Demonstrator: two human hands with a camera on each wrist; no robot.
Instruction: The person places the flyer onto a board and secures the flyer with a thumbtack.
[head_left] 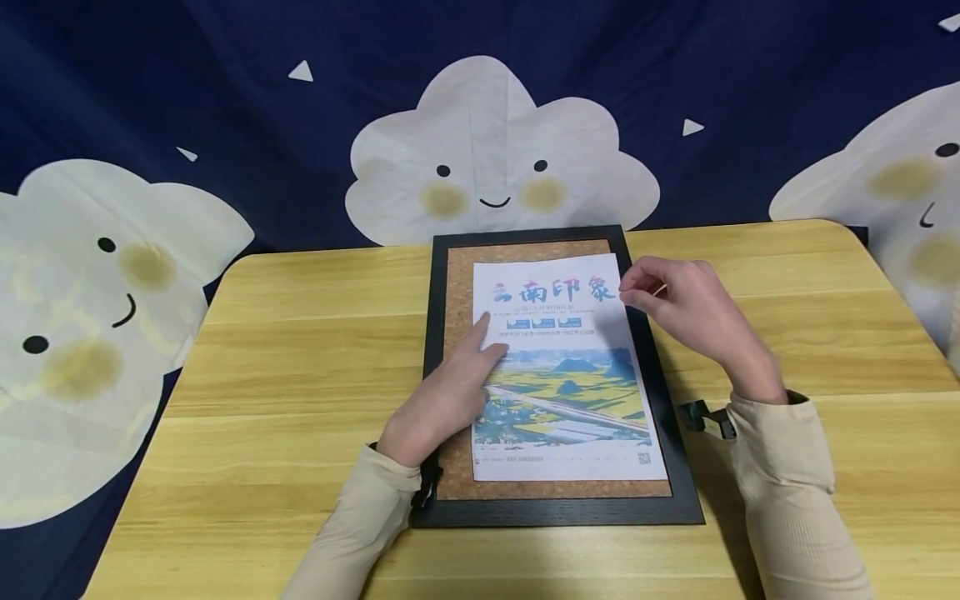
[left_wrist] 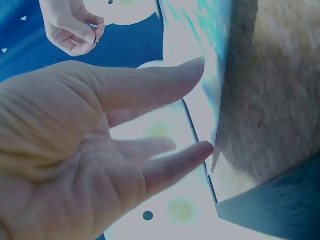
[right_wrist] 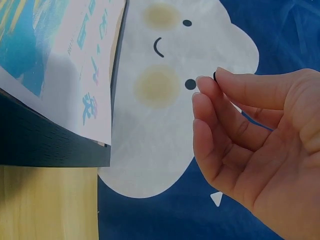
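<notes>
A printed poster [head_left: 570,375] with a landscape picture lies on a cork board [head_left: 457,292] in a black frame [head_left: 667,417] on the table. My left hand [head_left: 487,333] presses straight fingers on the poster's left side; the left wrist view shows its fingers [left_wrist: 165,90] stretched out beside the poster's edge [left_wrist: 200,30]. My right hand [head_left: 626,287] hovers at the poster's top right corner. There it pinches a small pin [right_wrist: 215,76] between thumb and fingertips. The poster [right_wrist: 60,65] and frame [right_wrist: 45,145] sit left of it in the right wrist view.
The board rests mid-table on a light wooden table [head_left: 300,375], with bare wood to either side. A dark blue cloth with smiling white clouds [head_left: 495,158] hangs behind and around the table.
</notes>
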